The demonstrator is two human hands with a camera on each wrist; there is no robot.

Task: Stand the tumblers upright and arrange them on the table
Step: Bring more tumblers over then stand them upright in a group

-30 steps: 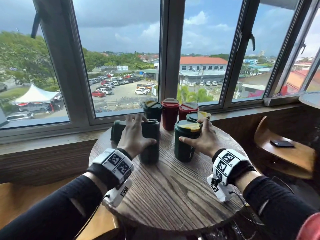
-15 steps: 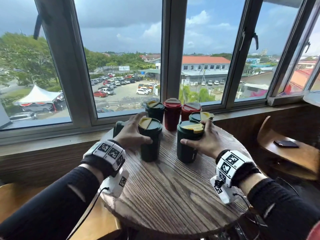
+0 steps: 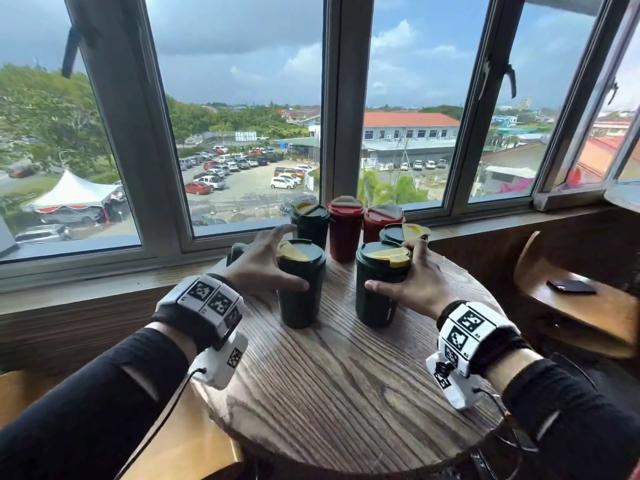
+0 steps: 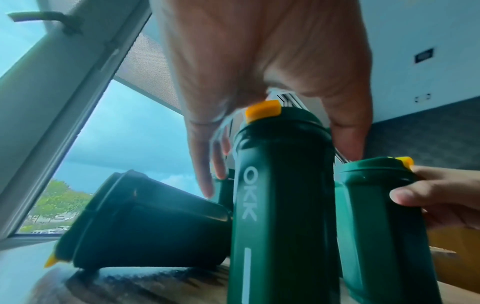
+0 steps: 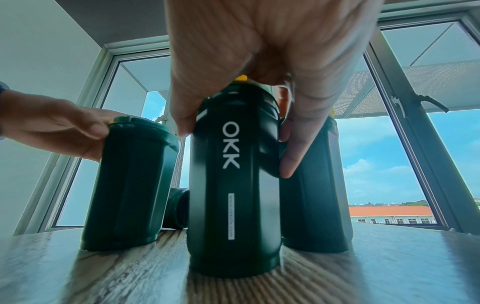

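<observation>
On the round wooden table [image 3: 346, 393] my left hand [image 3: 273, 261] is at a dark green tumbler with a yellow lid flap [image 3: 300, 289]. That tumbler stands upright. My thumb lies across its front, while my straight fingers [image 4: 205, 164] stand slightly clear of its side. My right hand [image 3: 398, 268] grips a second upright green tumbler [image 5: 233, 185] just below its lid. Another green tumbler [image 4: 145, 222] lies on its side behind my left hand. Two green tumblers [image 3: 310, 221] [image 3: 403, 233] and two red tumblers [image 3: 344, 226] [image 3: 382, 220] stand at the back.
The window sill [image 3: 485, 223] and frames run right behind the table. A wooden chair [image 3: 575, 306] with a flat black object [image 3: 571, 286] on its seat stands at the right. A wooden seat [image 3: 194, 445] sits below the table's left edge.
My left hand has tipped the green tumbler from lying to upright and set it on the table, then its fingers straightened. My right hand has stayed on its tumbler.
</observation>
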